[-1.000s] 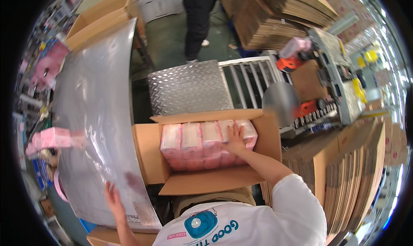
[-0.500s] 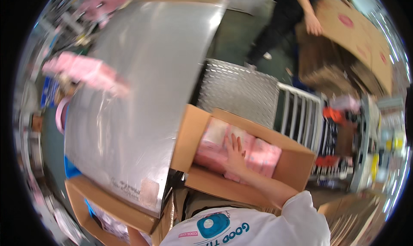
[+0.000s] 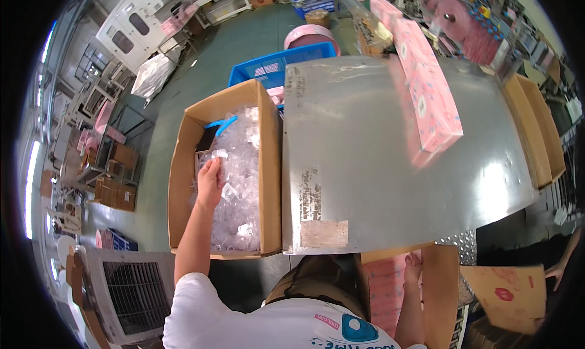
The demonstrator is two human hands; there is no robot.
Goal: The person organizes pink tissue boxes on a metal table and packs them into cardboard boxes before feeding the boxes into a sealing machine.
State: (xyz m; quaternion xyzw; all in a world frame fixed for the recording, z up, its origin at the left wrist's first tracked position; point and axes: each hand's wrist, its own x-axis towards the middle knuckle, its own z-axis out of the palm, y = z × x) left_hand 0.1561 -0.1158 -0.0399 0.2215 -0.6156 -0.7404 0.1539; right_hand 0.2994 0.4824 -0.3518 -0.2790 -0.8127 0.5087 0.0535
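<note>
- Clear plastic handle pieces (image 3: 234,193) fill the open brown cardboard box (image 3: 183,166) at the left edge of our wide shiny steel table (image 3: 390,166); a second ago we faced a carton of pink packs instead, so our attention has turned to this box.
- We now see a long pink patterned tissue pack (image 3: 426,87) lying on the table near its far right corner.
- Our other cardboard carton (image 3: 439,288), below the table's near edge, holds stacked pink tissue packs (image 3: 387,288).
- Our left hand (image 3: 210,181), earlier at the table's edge, now rests palm down on the clear pieces, fingers loosely curled; we cannot tell whether it has hold of any.
- Our right hand (image 3: 413,270) stays on the pink packs, fingers flat, gripping nothing.
</note>
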